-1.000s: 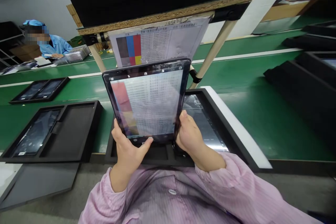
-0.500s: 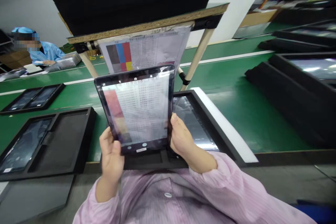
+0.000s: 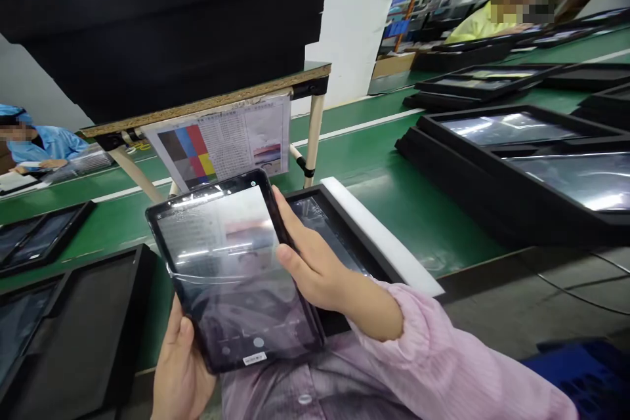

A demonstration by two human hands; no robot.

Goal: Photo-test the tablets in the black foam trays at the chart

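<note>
Between my two hands is a black-framed tablet, tilted, its lit screen showing a camera picture with a reflection across it. My left hand grips its lower left edge, thumb on the front. Along the right edge my right hand holds it, thumb near the screen and fingers at the side. A small white label sits on the bottom bezel. Behind the tablet a printed sheet with colour blocks, text and a photo hangs under a shelf. A black foam tray with another tablet lies partly hidden beneath.
A white foam strip lies right of that tray on the green bench. Black trays stand at left and right. Above, a wooden shelf carries stacked black trays. Co-workers in blue and yellow sit beyond.
The tablet has come down and tilted back, with both hands still on it. My right hand has shifted up along its edge. The camera view has turned right.
</note>
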